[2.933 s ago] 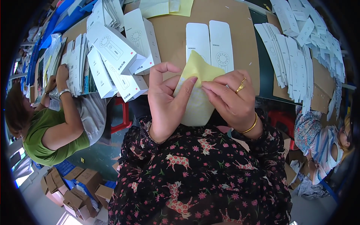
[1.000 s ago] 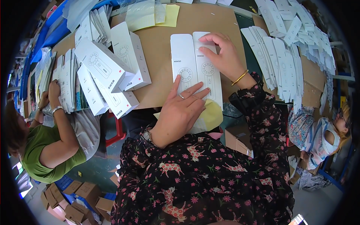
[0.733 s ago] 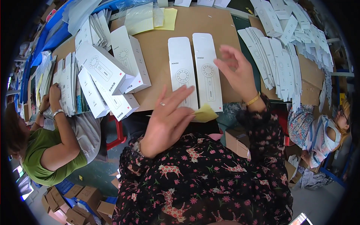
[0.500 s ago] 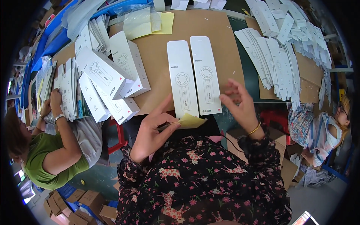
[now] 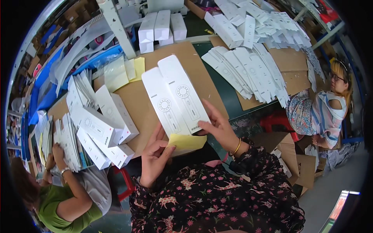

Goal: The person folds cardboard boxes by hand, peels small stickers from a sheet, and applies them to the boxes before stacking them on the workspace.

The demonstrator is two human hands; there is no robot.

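Two long white boxes printed with a handheld fan lie side by side before me, the left box point(image 5: 162, 106) slightly lower than the right box point(image 5: 182, 97). Closed round the side of the right box near its lower end is my right hand point(image 5: 220, 128), its thumb on the printed face. My left hand point(image 5: 155, 155) pinches a small yellow paper sheet point(image 5: 187, 142) between thumb and fingers, close to the boxes' near ends. Some of the left fingers pass behind the left box, and the sheet hides the boxes' lower edge.
Formed white boxes point(image 5: 95, 122) are piled to the left, with yellow sheets point(image 5: 136, 69) beyond them. More boxes point(image 5: 162, 25) stand at the back. Flat cartons point(image 5: 248, 72) fan out at right. A person in green point(image 5: 74, 198) works at left; another person point(image 5: 326, 112) is at far right.
My view has turned toward the right. My right hand, apart from the boxes before, has closed on the right box. The boxes now appear tilted, and the left hand still holds the yellow sheet.
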